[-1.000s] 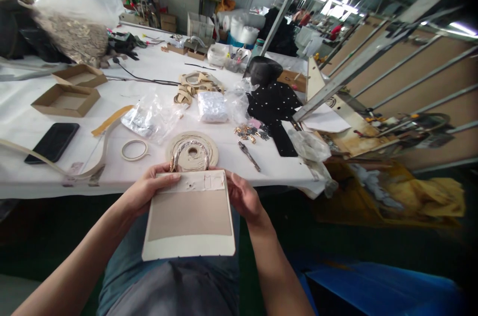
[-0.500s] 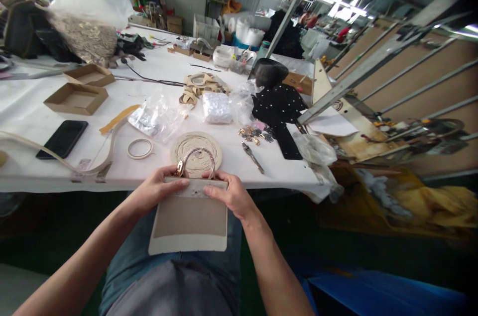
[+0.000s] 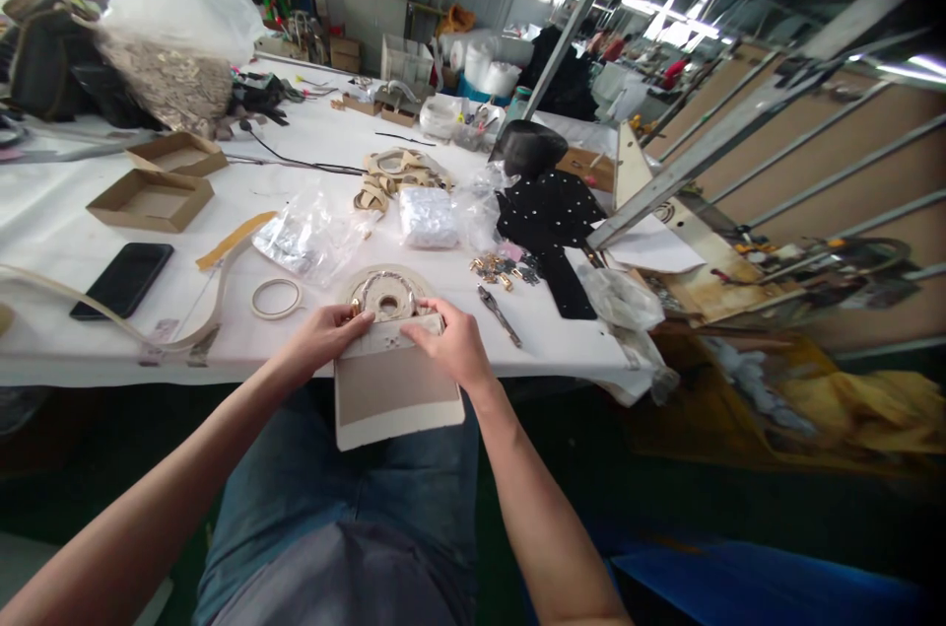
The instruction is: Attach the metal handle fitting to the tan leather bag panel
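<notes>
A beige and cream flat panel (image 3: 399,384) hangs over the table's front edge, above my lap. My left hand (image 3: 329,338) grips its upper left corner, thumb on top, beside a gold-coloured fitting. Its upper right corner is pinched in my right hand (image 3: 448,340). A curved, wrapped handle (image 3: 368,282) rises from the panel's top edge between my hands. Behind it lies a flat coil of cream strip (image 3: 421,289), partly covered by the handle and panel.
On the white table (image 3: 243,345) lie a phone (image 3: 124,279), a ring of tape (image 3: 276,299), a pen-like tool (image 3: 499,315), small metal fittings (image 3: 504,269), plastic bags (image 3: 429,217) and two cardboard boxes (image 3: 150,200). A metal frame (image 3: 665,174) stands at the right.
Both hands have moved forward with the panel, which has turned slightly and now sits higher in view. The handle has tipped back over the coil, whose centre hole now shows.
</notes>
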The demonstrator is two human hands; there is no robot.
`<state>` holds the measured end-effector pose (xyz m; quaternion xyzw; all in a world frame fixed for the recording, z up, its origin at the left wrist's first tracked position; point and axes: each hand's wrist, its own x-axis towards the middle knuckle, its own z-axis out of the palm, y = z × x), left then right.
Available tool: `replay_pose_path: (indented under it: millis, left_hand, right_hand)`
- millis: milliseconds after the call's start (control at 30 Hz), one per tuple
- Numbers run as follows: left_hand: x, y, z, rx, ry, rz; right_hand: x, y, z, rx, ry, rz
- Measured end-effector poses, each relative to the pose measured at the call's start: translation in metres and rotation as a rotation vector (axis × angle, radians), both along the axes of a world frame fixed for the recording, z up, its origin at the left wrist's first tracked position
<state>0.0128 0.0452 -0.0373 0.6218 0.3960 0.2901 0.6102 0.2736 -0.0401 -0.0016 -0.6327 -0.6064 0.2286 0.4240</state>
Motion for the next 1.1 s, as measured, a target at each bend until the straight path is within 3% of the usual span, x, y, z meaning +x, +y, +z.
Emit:
replay_pose_path:
  millis: [133,300,567,733,933,1100]
  left_hand:
    - [0.017,0.039,0.005,0.051,0.098,0.055]
    - [0.033,0.075,0.014,0.293,0.335,0.211]
    - [0.049,0.117,0.005,0.446,0.469,0.185]
    - [0.052,0.115,0.0,0.566,0.603,0.225]
    - [0.049,0.096,-0.017,0.869,0.685,0.278]
    - [0.048,0.106,-0.034,0.707,0.522,0.202]
  right_hand:
    - [0.006,0.034,-0.005,0.037,-0.118,-0.075]
    - [0.007,0.064,-0.012,0.052,-0.27,-0.113]
    - [0.003,0.091,-0.021,-0.02,-0.485,-0.215]
    - [-0.007,0.091,-0.031,-0.017,-0.61,-0.264]
    - [-0.012,0.087,-0.04,0.028,-0.647,-0.292]
    - [-0.01,0.088,-0.047,0.065,-0.581,-0.299]
